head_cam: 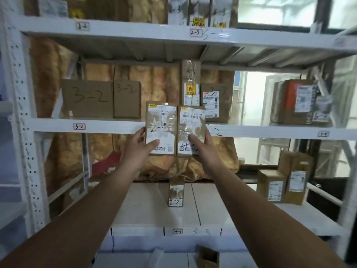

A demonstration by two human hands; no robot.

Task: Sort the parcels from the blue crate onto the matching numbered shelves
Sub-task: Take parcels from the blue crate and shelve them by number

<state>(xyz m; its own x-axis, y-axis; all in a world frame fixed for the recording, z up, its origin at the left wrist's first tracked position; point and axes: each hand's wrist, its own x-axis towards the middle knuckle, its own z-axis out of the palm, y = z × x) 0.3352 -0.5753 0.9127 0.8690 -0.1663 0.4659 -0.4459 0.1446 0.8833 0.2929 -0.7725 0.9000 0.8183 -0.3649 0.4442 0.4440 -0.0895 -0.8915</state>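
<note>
Head view, listed left to right.

Shelf tag 3-2 (79, 126): on the front rail of the middle shelf (52, 125). Brown cartons marked 3-2 (87, 98) stand above it.

Left hand (140, 146): raised, fingers behind the left edge and thumb across the face of the parcel marked 2-4 (161, 128), gripping it.

That parcel: upright, long axis vertical, label facing the camera, in front of the middle rail.

Second parcel (190, 124): touching the first on its right, same upright pose. Its handwritten mark begins with 4; the rest is hidden behind the hand.

Right hand (204, 146): wrapped round this parcel's right edge, thumb on the face.

Shelf tag 2-3 (195, 32): on the rail of the upper shelf (116, 29), above the second parcel.

Judgement: bay 2-4 should lie on that upper level, right of tag 2-3, so up and to the right of the left hand. The 4 row is likely the low shelf (212, 213), below both hands, where a parcel marked 4-3 (175, 194) stands.

Blue crate: not in view.
</note>
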